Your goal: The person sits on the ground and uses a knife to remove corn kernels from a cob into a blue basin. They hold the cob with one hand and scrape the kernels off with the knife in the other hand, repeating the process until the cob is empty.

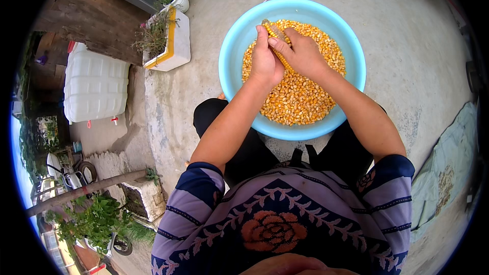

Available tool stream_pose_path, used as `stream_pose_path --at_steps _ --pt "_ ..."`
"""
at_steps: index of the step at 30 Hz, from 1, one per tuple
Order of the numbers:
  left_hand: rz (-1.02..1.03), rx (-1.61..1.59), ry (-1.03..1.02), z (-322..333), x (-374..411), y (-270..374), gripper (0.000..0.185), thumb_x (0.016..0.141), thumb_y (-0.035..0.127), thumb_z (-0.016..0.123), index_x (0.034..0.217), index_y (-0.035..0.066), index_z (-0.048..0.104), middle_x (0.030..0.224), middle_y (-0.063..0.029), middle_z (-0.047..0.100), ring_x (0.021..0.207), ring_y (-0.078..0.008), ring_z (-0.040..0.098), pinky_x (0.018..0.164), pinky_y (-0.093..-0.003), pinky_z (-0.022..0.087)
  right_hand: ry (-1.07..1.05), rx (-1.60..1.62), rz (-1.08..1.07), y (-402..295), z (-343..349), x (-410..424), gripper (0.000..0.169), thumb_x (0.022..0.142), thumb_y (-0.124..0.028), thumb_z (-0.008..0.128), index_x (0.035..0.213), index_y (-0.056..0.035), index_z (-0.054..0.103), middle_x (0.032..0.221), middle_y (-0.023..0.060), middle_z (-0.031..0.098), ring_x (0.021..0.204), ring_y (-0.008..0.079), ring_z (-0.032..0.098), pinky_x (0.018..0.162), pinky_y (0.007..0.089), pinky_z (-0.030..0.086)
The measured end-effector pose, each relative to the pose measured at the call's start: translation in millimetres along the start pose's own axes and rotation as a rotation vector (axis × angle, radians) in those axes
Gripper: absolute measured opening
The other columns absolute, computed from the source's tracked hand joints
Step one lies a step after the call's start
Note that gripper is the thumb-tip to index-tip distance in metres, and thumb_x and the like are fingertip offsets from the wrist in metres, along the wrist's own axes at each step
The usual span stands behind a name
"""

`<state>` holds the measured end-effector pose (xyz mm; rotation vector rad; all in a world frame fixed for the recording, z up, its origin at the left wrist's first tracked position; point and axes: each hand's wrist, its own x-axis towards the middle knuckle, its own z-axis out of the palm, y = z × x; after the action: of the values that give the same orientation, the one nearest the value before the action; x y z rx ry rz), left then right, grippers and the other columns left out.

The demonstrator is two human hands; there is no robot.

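My left hand (pixel 266 59) is closed around a partly shelled corn cob (pixel 280 34), its thumb lying along the cob's left side. From the right, my right hand (pixel 301 51) presses on the same cob with its thumb and fingers. Rows of yellow kernels remain on part of the cob, while a greyish stripe of it is bare. Both hands are over a light blue plastic basin (pixel 294 133) that stands before my knees. Loose yellow and orange corn kernels (pixel 301 99) cover its bottom. My palms hide the lower part of the cob.
White planter boxes with plants (pixel 179 42) stand at the upper left, near a large white plastic tank (pixel 97 84). A tree trunk (pixel 88 194) and parked motorbikes are at the lower left. On the right, a greenish sheet (pixel 431 187) lies on the concrete floor (pixel 401 65).
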<state>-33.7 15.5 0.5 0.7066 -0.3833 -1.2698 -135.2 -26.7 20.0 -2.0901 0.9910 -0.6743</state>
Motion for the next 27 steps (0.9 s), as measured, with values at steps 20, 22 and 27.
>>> stream_pose_path --at_steps 20,22,27 --pt "0.098 0.245 -0.055 -9 1 -16 0.049 0.098 0.046 0.028 0.120 0.006 0.044 0.120 -0.0075 0.049 0.114 -0.0194 0.045 0.103 -0.0342 0.032 0.005 0.061 0.111 4 0 5 0.060 0.091 -0.053 0.037 0.089 0.0015 0.060 0.083 0.0244 0.062 0.082 0.0405 0.060 0.072 0.0468 0.046" --pt "0.131 0.303 -0.048 -12 3 -20 0.050 0.098 0.045 0.027 0.122 0.005 0.043 0.123 -0.0083 0.048 0.116 -0.0197 0.044 0.104 -0.0343 0.032 0.056 0.081 0.066 7 2 4 0.058 0.092 -0.052 0.037 0.088 0.0012 0.060 0.083 0.0242 0.062 0.081 0.0410 0.060 0.072 0.0472 0.046" --pt "0.148 0.257 -0.086 -7 2 -21 0.054 0.098 0.045 0.025 0.129 0.003 0.038 0.129 -0.0113 0.044 0.121 -0.0217 0.041 0.105 -0.0359 0.031 0.162 0.144 0.014 14 4 7 0.056 0.094 -0.047 0.035 0.085 0.0007 0.062 0.084 0.0237 0.062 0.081 0.0419 0.059 0.073 0.0475 0.045"
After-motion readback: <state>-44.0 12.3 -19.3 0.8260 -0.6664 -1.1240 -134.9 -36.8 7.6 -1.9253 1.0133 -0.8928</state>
